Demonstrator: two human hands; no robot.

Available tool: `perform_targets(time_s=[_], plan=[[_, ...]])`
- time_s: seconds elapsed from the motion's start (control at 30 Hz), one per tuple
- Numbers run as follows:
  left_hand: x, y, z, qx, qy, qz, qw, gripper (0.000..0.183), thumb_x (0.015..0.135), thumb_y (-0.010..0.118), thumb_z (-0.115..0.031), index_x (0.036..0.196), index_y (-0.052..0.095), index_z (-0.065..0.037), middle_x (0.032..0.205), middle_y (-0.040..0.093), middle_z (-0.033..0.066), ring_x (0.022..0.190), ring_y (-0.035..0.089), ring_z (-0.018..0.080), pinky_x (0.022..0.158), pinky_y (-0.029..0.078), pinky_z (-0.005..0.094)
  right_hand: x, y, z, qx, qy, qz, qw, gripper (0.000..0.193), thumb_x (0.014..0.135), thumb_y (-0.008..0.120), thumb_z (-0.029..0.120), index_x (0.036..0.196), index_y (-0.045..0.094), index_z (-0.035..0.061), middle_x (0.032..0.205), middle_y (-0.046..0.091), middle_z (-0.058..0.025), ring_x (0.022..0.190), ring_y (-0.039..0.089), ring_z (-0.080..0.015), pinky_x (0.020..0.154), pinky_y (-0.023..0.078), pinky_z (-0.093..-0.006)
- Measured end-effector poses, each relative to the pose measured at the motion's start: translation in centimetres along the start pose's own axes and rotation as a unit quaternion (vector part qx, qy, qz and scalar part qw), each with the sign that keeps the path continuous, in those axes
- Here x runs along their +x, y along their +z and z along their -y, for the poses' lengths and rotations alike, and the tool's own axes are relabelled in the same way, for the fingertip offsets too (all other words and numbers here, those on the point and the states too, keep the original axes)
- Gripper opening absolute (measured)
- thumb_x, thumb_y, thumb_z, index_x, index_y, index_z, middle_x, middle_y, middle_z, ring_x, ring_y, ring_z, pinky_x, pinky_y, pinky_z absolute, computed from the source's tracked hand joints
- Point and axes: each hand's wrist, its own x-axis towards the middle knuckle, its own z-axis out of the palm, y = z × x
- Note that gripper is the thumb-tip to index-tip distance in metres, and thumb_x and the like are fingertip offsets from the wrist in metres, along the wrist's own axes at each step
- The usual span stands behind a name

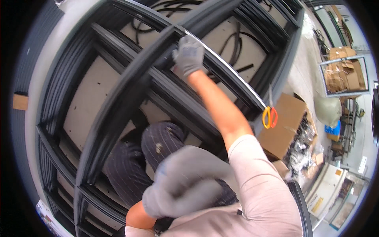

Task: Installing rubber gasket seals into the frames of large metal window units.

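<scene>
My right hand (189,55), in a grey work glove, reaches forward to the crossing of dark grey window-frame bars (130,77). Its fingers are curled in at the bar; what they pinch, if anything, is hidden. From beside this hand a thin white line (233,71) runs along the bar's edge toward the lower right. My left hand (177,181), gloved in grey too, is close to my body above my knees, and motion smears its fingers. Scissors (270,116) with one yellow and one orange handle loop lie on the frame to the right of my right forearm.
Several dark frames are stacked around my legs. Black rubber-like strips (237,45) lie within the far openings. At right stands an open cardboard box (282,126) with crumpled clear and dark plastic. Beyond it are a small pale frame (367,75), more cardboard and a whitish case (325,189).
</scene>
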Motion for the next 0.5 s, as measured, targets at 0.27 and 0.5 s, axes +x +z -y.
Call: perform_targets(time_s=[0.27, 0.5], plan=[[-7.8, 10.8, -3.8, -0.329, 0.169, 0.2, 0.907, 0.026, 0.084, 0.058, -0.015, 0.099, 0.057, 0.006, 0.093, 0.059, 0.0181, 0.084, 0.06, 0.0313, 0.075, 0.05, 0.037, -26.5, -7.2, -1.9, 0.356, -0.038, 0.032, 0.933, 0.034, 0.075, 0.071, 0.016, 0.106, 0.063, 0.0018, 0.113, 0.063, -0.0178, 0.105, 0.06, -0.036, 0.091, 0.048, -0.0438], [-8.3, 9.0, -2.9, -0.326, 0.219, 0.335, 0.856, 0.02, 0.08, 0.056, -0.007, 0.098, 0.057, 0.002, 0.098, 0.058, 0.0161, 0.091, 0.057, 0.0329, 0.079, 0.048, 0.0423, -30.3, -11.6, -6.8, 0.289, 0.034, 0.067, 0.954, 0.032, 0.08, 0.069, 0.018, 0.107, 0.063, 0.0014, 0.117, 0.062, -0.0181, 0.108, 0.058, -0.0362, 0.095, 0.046, -0.0442]])
